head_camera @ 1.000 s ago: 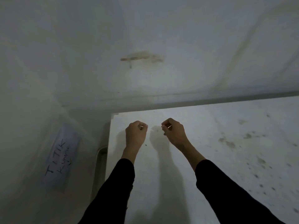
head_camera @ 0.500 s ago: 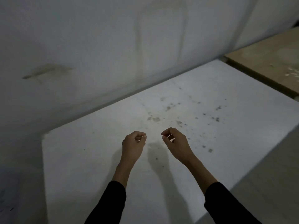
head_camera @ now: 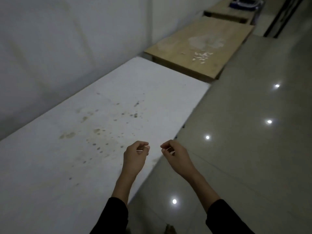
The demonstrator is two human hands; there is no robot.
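My left hand (head_camera: 135, 155) hovers above the near edge of a white stained table (head_camera: 118, 98). Its fingers are curled and a thin pale sliver (head_camera: 141, 150) is pinched between thumb and fingertips. My right hand (head_camera: 176, 156) is a short gap to the right, over the floor just past the table's edge. Its thumb and forefinger are pinched together on what looks like a similar small thin piece (head_camera: 169, 148), which is mostly hidden. What the slivers are is too small to tell. Both forearms are in black sleeves.
A wall (head_camera: 67, 39) runs along the table's far side. Beyond the white table stands a wooden table (head_camera: 177, 48) with pale scraps (head_camera: 202, 55) on it, and another table with a blue object (head_camera: 244, 2) behind. To the right is glossy tiled floor (head_camera: 244, 149) with light reflections.
The view has swung right along the table, away from its left end. Both hands came with it, the right one now past the table's edge over the floor. Both pinches look unchanged.
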